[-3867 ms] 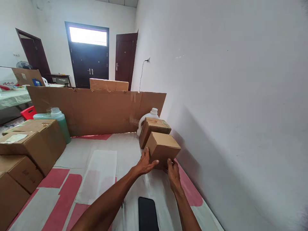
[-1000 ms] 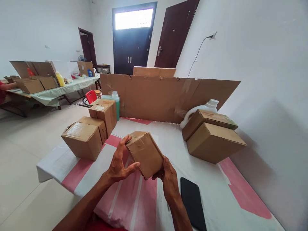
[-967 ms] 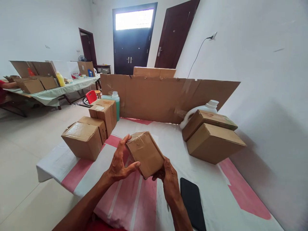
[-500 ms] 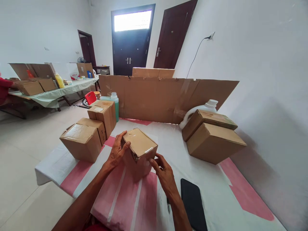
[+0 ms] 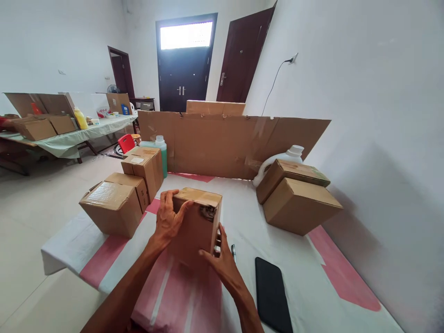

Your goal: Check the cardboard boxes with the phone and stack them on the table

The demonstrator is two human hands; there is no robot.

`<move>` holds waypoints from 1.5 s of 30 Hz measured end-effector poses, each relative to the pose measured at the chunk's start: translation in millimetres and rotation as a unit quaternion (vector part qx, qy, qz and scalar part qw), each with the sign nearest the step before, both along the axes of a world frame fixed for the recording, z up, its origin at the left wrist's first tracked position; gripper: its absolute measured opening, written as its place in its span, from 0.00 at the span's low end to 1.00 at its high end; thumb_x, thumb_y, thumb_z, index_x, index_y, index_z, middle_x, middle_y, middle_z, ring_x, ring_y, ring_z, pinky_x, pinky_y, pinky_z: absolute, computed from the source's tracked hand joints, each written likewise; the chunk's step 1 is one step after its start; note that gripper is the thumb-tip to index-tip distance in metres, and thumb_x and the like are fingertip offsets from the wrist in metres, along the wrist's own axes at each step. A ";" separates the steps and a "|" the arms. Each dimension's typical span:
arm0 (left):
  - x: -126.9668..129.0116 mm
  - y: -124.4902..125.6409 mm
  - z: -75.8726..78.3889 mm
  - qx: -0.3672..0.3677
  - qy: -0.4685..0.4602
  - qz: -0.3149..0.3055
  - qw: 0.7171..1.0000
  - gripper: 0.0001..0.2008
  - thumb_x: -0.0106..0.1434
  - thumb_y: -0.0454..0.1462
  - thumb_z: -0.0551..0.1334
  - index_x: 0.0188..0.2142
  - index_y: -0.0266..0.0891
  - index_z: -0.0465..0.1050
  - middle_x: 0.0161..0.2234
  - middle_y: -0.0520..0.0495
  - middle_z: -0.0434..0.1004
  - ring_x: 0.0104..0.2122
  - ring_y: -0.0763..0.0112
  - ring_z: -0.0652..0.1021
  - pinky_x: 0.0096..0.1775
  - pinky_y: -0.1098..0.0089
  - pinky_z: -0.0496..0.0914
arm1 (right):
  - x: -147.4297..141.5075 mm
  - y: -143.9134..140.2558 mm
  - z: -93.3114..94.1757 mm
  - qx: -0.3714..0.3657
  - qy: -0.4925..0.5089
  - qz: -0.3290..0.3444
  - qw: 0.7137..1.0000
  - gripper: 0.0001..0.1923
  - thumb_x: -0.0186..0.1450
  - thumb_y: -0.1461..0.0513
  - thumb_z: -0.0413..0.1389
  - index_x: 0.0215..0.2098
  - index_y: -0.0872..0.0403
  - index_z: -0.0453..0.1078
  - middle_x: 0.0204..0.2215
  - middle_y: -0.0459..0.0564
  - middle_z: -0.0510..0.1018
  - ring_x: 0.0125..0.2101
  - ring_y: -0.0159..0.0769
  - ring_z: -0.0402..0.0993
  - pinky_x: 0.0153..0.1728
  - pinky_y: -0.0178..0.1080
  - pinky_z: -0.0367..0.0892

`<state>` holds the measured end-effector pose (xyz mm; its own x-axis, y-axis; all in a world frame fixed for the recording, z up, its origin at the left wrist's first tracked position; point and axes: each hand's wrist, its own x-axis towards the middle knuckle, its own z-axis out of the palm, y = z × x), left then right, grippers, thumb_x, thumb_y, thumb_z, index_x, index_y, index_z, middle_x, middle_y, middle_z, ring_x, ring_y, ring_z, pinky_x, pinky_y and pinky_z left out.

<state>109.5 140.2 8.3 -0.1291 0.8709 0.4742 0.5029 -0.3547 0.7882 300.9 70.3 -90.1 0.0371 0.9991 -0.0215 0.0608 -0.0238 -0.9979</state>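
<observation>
A brown cardboard box (image 5: 192,231) is between my hands near the front of the table, with a dark, torn-looking patch at its upper right corner. My left hand (image 5: 169,217) grips its upper left edge, the thumb lying across the near face. Around the lower right edge is my right hand (image 5: 222,259), thumb on the near face and fingers on the right side. Whether the box's bottom touches the cloth is hard to make out. A pen (image 5: 233,253) and a black phone (image 5: 274,293) lie to the right of my right hand.
Several boxes (image 5: 113,208) stand at the left, beside a bottle of green liquid (image 5: 161,157). On the right, two boxes (image 5: 300,206) sit before a white jug (image 5: 294,152). A cardboard panel (image 5: 215,145) spans the back. Another table (image 5: 100,132) holds boxes and bottles.
The box has turned and tipped so its near face now shows broadly, with the dark corner toward me. My right hand has shifted lower along its right side. The view has moved slightly.
</observation>
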 end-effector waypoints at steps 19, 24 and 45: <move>12.2 -54.1 4.8 0.076 0.151 0.088 0.982 0.18 0.59 0.47 0.72 0.43 0.42 0.74 0.47 0.41 0.79 0.51 0.46 0.73 0.56 0.47 0.66 | 35.4 -45.1 16.3 -0.107 -0.208 -0.087 0.968 0.35 0.70 0.40 0.46 0.61 0.55 0.66 0.44 0.58 0.81 0.46 0.48 0.79 0.42 0.45 0.71; 17.8 -49.4 -3.6 0.066 0.217 0.063 0.972 0.30 0.62 0.57 0.67 0.54 0.39 0.71 0.56 0.34 0.73 0.58 0.40 0.69 0.57 0.44 0.63 | 56.2 -35.8 -5.8 -0.181 -0.310 -0.132 0.924 0.12 0.56 0.60 0.65 0.22 0.50 0.66 0.19 0.50 0.74 0.32 0.51 0.78 0.36 0.45 0.64; 28.2 -52.9 2.1 0.012 0.243 -0.065 0.968 0.47 0.46 0.53 0.78 0.60 0.46 0.59 0.62 0.36 0.64 0.68 0.37 0.58 0.63 0.39 0.57 | -14.0 -24.3 86.8 0.225 0.066 -0.240 0.942 0.10 0.67 0.55 0.65 0.42 0.51 0.79 0.39 0.49 0.85 0.35 0.38 0.81 0.42 0.42 0.75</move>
<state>137.7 87.3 10.4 0.2249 0.8524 0.4720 0.7621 -0.4558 0.4599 287.0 46.0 -3.3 0.5140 0.7770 0.3634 0.0256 0.4095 -0.9119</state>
